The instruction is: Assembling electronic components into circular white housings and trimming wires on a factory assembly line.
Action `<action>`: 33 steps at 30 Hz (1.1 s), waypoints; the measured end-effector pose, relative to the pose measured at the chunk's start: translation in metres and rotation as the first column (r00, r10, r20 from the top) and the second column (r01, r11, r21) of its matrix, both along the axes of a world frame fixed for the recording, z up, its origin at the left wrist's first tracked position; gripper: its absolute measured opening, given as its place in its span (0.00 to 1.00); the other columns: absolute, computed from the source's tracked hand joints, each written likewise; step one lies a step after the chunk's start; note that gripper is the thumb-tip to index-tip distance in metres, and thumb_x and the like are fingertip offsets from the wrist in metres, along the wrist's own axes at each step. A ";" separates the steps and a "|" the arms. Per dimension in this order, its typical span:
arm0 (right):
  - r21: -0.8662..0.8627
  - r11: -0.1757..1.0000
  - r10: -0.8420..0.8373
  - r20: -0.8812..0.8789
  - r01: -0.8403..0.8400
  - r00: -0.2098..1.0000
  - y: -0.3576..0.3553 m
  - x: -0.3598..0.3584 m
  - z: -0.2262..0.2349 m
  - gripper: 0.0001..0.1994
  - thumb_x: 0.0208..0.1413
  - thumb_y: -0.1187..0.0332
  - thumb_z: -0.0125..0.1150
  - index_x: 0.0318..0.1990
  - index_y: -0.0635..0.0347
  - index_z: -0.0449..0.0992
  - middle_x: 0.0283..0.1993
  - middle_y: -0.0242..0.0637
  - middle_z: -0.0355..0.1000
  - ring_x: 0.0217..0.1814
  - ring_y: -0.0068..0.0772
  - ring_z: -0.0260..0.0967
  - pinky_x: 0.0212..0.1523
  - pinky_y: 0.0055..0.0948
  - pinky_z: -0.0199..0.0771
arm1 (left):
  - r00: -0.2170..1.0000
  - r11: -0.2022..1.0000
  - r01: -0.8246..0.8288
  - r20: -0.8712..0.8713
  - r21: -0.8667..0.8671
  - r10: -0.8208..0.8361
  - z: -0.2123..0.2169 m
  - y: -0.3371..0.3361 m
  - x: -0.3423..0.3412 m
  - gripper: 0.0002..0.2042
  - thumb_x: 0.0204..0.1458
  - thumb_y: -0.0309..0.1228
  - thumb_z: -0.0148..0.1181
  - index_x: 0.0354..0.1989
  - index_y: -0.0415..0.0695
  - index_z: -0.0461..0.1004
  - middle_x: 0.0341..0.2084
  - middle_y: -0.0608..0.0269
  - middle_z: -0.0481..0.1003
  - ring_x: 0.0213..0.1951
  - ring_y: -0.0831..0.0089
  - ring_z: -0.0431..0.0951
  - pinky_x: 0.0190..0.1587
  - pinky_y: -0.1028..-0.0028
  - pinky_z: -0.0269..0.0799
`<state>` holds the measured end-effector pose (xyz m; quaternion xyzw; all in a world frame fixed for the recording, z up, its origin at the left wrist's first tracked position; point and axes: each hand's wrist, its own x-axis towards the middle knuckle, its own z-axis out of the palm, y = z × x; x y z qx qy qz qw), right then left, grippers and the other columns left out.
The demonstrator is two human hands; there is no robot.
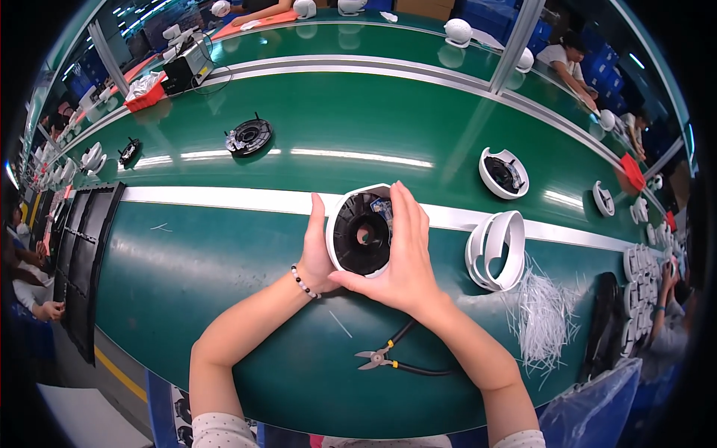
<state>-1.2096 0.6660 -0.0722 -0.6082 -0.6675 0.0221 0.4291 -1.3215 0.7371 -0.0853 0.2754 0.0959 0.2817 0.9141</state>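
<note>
Between my two hands is a round white plastic housing (334, 257), tilted so that its inside faces me. A black disc (357, 257) with a hole in its middle fills it, and a small blue circuit board (382, 208) sits at its upper right. My left hand (315, 257) holds the left side with the thumb pointing up; its other fingers are hidden behind the housing. My right hand (411, 257) grips the right side, fingers along the rim and thumb at the bottom. Below lie diagonal cutters (379, 360), partly under my right forearm, their jaws apart.
White ring-shaped shells (495, 252) and a heap of thin white strips (549, 317) lie to the right. Farther off, the green belt (358, 119) carries a black disc part (249, 137) and a white housing (503, 173). A black tray (86, 246) stands left. Co-workers sit around.
</note>
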 end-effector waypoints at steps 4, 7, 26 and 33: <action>-0.110 0.994 0.026 0.019 -0.024 0.999 0.001 0.008 -0.003 0.57 0.22 0.48 0.72 0.57 0.74 0.46 0.58 0.58 0.44 0.60 0.57 0.44 0.55 0.47 0.51 | 0.993 0.999 0.019 -0.119 0.036 -0.015 -0.006 0.003 0.001 0.41 0.47 0.66 0.22 0.56 0.43 0.57 0.51 0.57 0.63 0.52 0.66 0.64 0.55 0.67 0.61; -0.148 0.988 0.055 0.034 -0.050 0.998 0.003 0.008 0.000 0.56 0.21 0.48 0.72 0.57 0.74 0.47 0.58 0.58 0.45 0.59 0.56 0.44 0.54 0.47 0.51 | 0.994 0.998 0.066 -0.088 -0.005 -0.066 -0.010 0.008 -0.002 0.41 0.46 0.66 0.22 0.55 0.43 0.58 0.50 0.57 0.64 0.51 0.66 0.65 0.54 0.67 0.61; 0.242 0.931 0.212 0.253 -0.274 0.944 -0.030 0.017 0.023 0.27 0.38 0.65 0.63 0.50 0.62 0.65 0.55 0.52 0.58 0.57 0.52 0.55 0.55 0.44 0.57 | 0.985 0.987 -0.159 -0.072 0.008 0.159 -0.002 0.070 0.022 0.22 0.49 0.41 0.39 0.43 0.35 0.67 0.40 0.52 0.72 0.44 0.62 0.71 0.50 0.64 0.65; 0.067 0.984 -0.179 0.389 0.166 0.904 -0.050 0.131 0.052 0.22 0.32 0.88 0.47 0.41 0.63 0.70 0.48 0.44 0.65 0.52 0.47 0.60 0.52 0.35 0.61 | 0.945 0.962 -0.273 -0.194 -0.019 0.265 -0.055 0.147 0.096 0.07 0.52 0.32 0.45 0.33 0.41 0.65 0.30 0.60 0.70 0.35 0.70 0.71 0.42 0.70 0.68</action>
